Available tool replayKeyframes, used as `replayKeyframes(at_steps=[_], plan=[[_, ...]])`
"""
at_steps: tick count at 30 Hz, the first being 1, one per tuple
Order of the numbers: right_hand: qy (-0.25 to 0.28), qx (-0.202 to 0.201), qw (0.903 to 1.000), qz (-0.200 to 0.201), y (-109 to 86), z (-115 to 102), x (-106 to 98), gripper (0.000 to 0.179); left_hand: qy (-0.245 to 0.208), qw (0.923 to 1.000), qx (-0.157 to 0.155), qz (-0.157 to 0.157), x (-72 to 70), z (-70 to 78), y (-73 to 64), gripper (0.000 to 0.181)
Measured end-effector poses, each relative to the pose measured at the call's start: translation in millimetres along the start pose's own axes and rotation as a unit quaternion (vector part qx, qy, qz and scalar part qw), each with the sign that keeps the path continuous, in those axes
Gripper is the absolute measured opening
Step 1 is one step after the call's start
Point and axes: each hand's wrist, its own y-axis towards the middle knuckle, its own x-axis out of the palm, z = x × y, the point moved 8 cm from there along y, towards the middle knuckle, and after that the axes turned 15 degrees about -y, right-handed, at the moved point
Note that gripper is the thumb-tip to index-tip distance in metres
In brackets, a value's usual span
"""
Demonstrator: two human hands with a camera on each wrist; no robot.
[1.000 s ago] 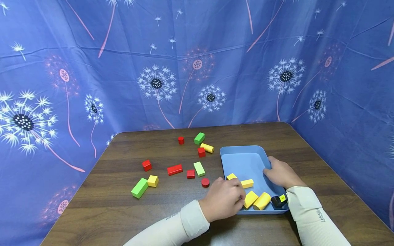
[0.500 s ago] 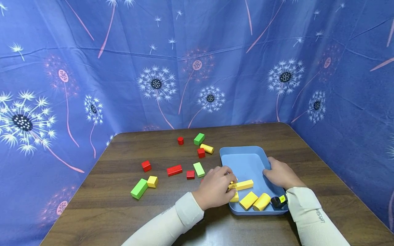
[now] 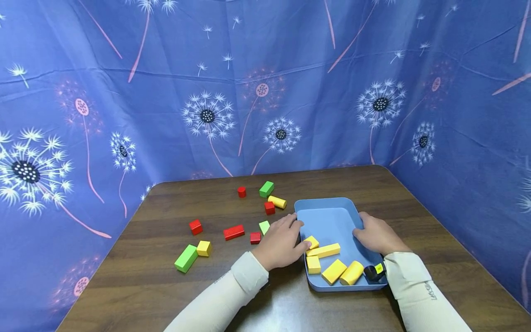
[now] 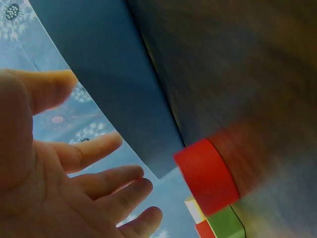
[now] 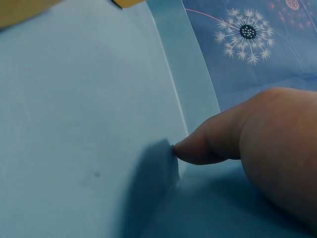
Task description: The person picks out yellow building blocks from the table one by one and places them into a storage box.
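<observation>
A blue tray point(image 3: 327, 216) lies on the table, holding several yellow blocks, among them a long bar point(image 3: 323, 251), a cube point(image 3: 313, 265) and a cylinder point(image 3: 351, 273). Beside its left wall is my left hand point(image 3: 280, 244), fingers spread and thumb reaching over the rim; nothing is held. In the left wrist view, the open palm faces the tray's outer wall point(image 4: 104, 74), near a red round block point(image 4: 208, 176). My right hand point(image 3: 379, 234) grips the tray's right wall, and the right wrist view shows the thumb point(image 5: 208, 144) on its inner side.
Left of the tray are scattered red blocks point(image 3: 234, 232), green blocks point(image 3: 186, 258), a yellow cube point(image 3: 204, 248) and a yellow cylinder point(image 3: 277, 202). A light green block point(image 3: 264, 227) is partly behind my left hand. Blue patterned cloth point(image 3: 249, 92) hangs behind the table.
My left hand has moved left from over the yellow blocks to the tray's left rim, and its fingers have straightened. The yellow bar and cube are uncovered. The right hand stays put.
</observation>
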Motion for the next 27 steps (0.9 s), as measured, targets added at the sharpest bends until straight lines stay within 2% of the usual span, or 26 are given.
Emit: replayKeyframes(at_steps=[5,11,21,27], plan=[[-0.002,0.002,1.0000,-0.004,0.4,0.8,1.0,0.074,-0.006,0.9997,-0.012,-0.019,1.8,-7.4,3.8,0.083],[-0.006,-0.001,1.0000,0.000,0.2,-0.2,0.0,0.073,-0.001,0.9994,-0.030,-0.017,-0.1,-14.8,9.1,0.099],[0.001,0.001,1.0000,-0.003,2.5,0.1,0.5,0.074,0.007,0.9974,-0.069,-0.016,-5.5,-33.3,20.7,0.102],[-0.001,0.000,1.0000,0.000,2.1,0.2,0.5,0.074,0.014,0.9968,-0.075,-0.023,-6.5,-35.0,23.6,0.103]])
